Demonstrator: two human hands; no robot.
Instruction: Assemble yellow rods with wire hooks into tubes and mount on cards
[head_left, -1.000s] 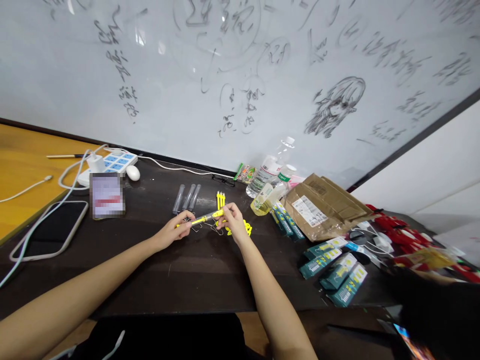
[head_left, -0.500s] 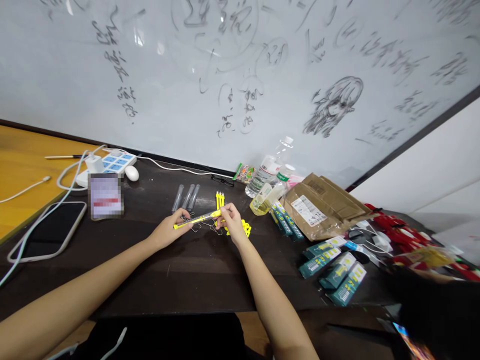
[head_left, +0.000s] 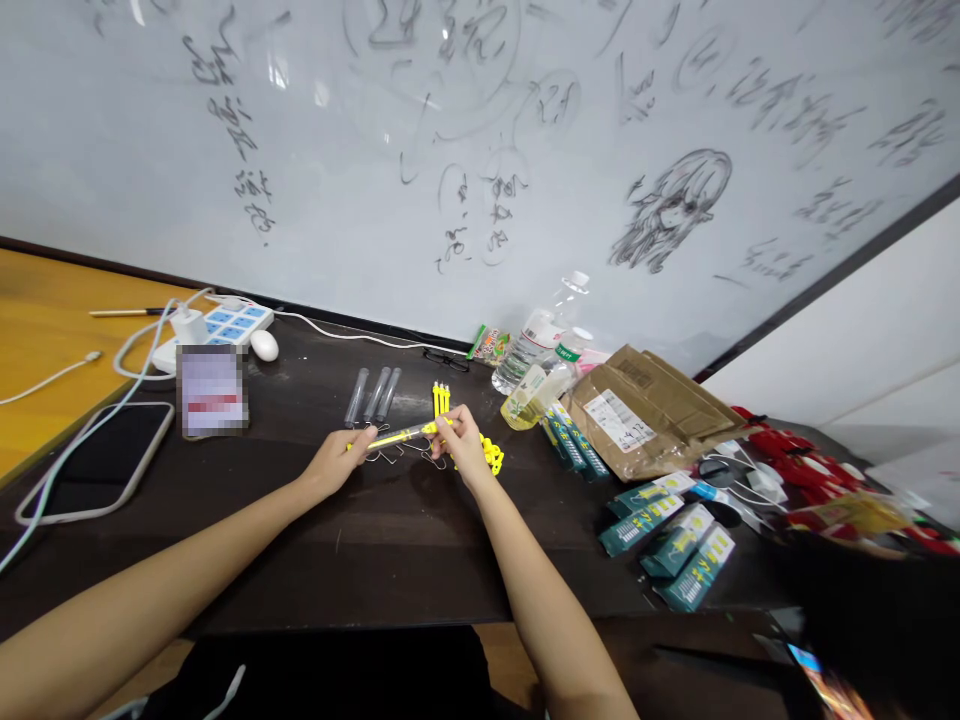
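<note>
Between my hands lies a slim clear tube with yellow ends (head_left: 397,436), slanting slightly up to the right. My left hand (head_left: 339,464) grips its left end between thumb and fingers. The right end is pinched by my right hand (head_left: 460,443). Thin bent metal hooks (head_left: 386,456) lie on the table just under the tube, partly hidden. Beyond it are three clear empty tubes (head_left: 373,395) and a few upright-lying yellow sticks with metallic tips (head_left: 441,398). A pile of small yellow plastic parts (head_left: 491,456) sits beside my right hand, which covers some of it.
Green-and-white boxes (head_left: 667,540) and a cardboard parcel (head_left: 645,405) stand to the right, near bottles (head_left: 536,385). On the left are a phone (head_left: 97,465), a power strip (head_left: 236,325) and a white mouse (head_left: 264,346). A whiteboard (head_left: 337,220) rises behind the dark table.
My left thumb and fingers have closed more fully over the tube's left end. The right hand holds nearly the same place, and the tube remains between both hands.
</note>
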